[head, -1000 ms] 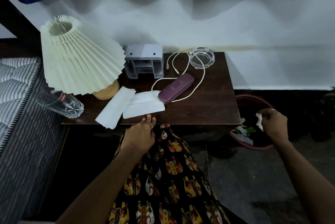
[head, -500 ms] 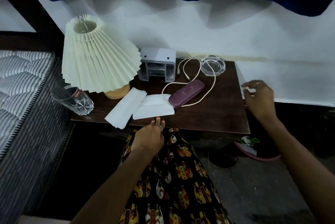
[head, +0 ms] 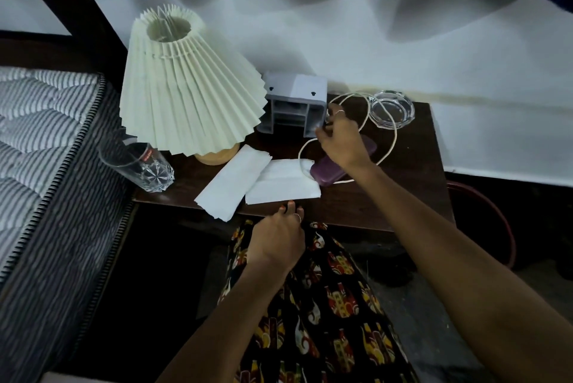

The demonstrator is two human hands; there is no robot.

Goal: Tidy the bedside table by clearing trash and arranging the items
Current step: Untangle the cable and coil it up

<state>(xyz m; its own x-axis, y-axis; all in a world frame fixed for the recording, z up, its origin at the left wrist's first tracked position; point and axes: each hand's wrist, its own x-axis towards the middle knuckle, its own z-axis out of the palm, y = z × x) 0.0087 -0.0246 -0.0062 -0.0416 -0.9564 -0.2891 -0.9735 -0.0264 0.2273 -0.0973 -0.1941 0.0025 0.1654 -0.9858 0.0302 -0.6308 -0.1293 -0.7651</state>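
Note:
On the dark wooden bedside table (head: 393, 196) lie two white tissues (head: 232, 184) (head: 282, 181), a purple case (head: 325, 173) and a looped white cable (head: 391, 147). My right hand (head: 339, 142) hovers over the case beside the grey organizer (head: 294, 97), its fingertips pinched on the cable's ends. My left hand (head: 276, 240) rests at the table's front edge, fingertips just below the right tissue, holding nothing.
A pleated cream lamp (head: 186, 97) fills the table's left rear. A drinking glass (head: 139, 165) lies tipped at the left edge against the striped mattress (head: 37, 134). A glass ashtray (head: 392, 110) sits back right. A red bin's rim (head: 496, 212) shows right of the table.
My right hand left the bin, rose past the table's right edge and crossed to the cable ends by the organizer. The left hand stayed at the front edge.

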